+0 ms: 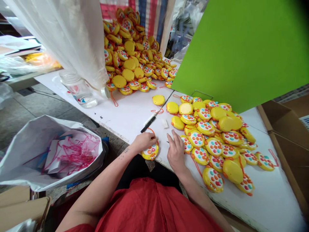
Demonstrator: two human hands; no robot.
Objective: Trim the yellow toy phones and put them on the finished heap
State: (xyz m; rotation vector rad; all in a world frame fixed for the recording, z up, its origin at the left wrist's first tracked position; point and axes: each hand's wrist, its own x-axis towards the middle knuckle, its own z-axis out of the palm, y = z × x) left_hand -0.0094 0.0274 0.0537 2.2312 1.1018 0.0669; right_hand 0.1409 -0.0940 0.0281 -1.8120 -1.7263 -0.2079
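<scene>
My left hand (146, 141) is closed at the upper edge of a yellow animal-shaped toy (151, 152) with coloured dots on a white face. An orange cord loops above the toy, and my fingers hide where it attaches. My right hand (176, 153) is to the right, fingers bent, with a small dark pointed thing (168, 142) at the fingertips; its kind cannot be made out. A black marker pen (148, 124) lies just beyond my left hand. Beside it is a small white block (165, 123). Several similar toys (198, 138) are heaped against my right hand's far side.
A large pile of toys (130, 64) rises at the back of the white table (116, 112). A clear plastic jar (79, 90) stands at the left edge. Below it is a white bag (21, 154) holding pink cords. A green board (241, 48) leans at the right, near a cardboard box (285, 141).
</scene>
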